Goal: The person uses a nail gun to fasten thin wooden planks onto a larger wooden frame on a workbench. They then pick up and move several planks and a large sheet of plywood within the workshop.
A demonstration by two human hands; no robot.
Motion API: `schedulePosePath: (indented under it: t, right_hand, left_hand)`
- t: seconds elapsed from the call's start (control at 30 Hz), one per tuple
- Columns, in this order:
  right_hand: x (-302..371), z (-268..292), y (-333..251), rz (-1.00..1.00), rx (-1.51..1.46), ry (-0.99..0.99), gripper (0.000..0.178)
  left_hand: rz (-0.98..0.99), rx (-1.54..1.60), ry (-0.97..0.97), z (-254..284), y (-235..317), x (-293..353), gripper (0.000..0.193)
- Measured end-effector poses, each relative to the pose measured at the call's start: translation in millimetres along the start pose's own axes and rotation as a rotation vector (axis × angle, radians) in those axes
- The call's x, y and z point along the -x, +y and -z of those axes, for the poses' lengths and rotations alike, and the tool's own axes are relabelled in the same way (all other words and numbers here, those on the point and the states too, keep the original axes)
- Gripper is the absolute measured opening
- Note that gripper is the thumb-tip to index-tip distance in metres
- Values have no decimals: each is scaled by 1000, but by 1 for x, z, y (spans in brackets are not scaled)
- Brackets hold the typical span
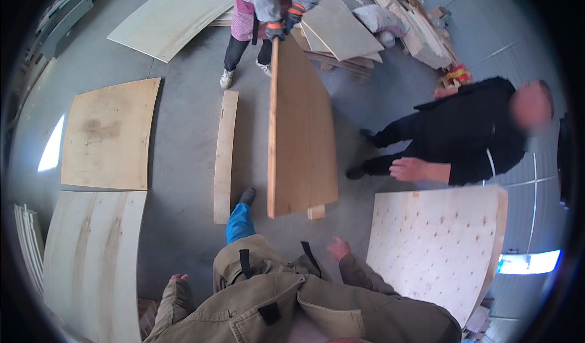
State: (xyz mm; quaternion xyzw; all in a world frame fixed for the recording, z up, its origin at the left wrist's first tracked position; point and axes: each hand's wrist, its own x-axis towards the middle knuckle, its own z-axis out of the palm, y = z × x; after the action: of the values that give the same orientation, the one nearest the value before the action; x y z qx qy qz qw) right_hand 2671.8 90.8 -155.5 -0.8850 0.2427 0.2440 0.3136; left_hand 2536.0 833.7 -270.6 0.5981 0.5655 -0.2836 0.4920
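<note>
My right hand (338, 248) hangs over the floor with its fingers apart and nothing in it, near the lower end of a large wooden panel (303, 136). That panel is tilted up on its long edge. A co-worker's gloved hands (285, 23) grip its far end. Down at my left side, my left hand (178, 277) shows only its fingertips past the sleeve; they look loosely apart, and no object shows in them. A long wooden beam (225, 154) lies on the floor left of the panel, beside my foot (247, 197).
Another person in black (469, 123) stands to the right, close to the panel. Plywood sheets (109, 136) lie on the left floor, with another sheet (94, 264) nearer me. A stacked pale board (432, 239) is at right. A small wood block (316, 212) sits under the panel.
</note>
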Motion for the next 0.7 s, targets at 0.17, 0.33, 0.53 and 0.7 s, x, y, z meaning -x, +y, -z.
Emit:
schedulePosePath:
  t: [0.17,0.33,0.53,0.7]
  right_hand:
    - [26,-72,1,-132,-216,-71,69]
    - [116,-138,40,-70,-72,-110,69]
    - [275,-172,168,-361,-304,-184,69]
    - [449,-211,216,-792,-613,-83,75]
  left_hand:
    - [35,-99,-144,12,-87,84,53]
    - [-191,-602,-237,22,-103,102,55]
    - [-452,-1048,-351,34,-56,31,58]
    - [-560,-1189,-294,25,-9,-7,60]
